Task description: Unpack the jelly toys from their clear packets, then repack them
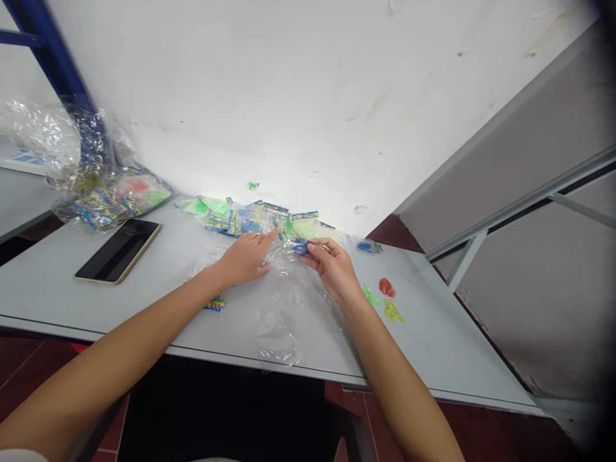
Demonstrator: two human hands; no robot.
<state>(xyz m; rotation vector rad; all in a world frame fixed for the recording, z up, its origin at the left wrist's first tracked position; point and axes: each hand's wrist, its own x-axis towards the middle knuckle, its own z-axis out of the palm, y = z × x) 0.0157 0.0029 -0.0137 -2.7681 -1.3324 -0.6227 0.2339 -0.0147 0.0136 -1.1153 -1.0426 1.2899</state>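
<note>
My left hand (243, 258) lies on the table with its fingers spread toward a heap of small clear packets with colourful header cards (250, 218), and it holds nothing. My right hand (333, 268) pinches a small blue jelly-like toy in clear plastic (301, 248) between thumb and fingers. A loose clear plastic sheet (283, 308) spreads under both hands. To the right of my right hand lie a green toy (370, 296), a red toy (386, 287) and a yellow toy (392, 311). Another blue piece in plastic (368, 247) sits beyond them.
A black smartphone (118, 250) lies on the grey table (96, 295) at left. Behind it are a pile of packets (113, 199) and a crumpled plastic bag (48, 138). A white wall (289, 96) backs the table, with a blue metal frame (52, 58) at upper left.
</note>
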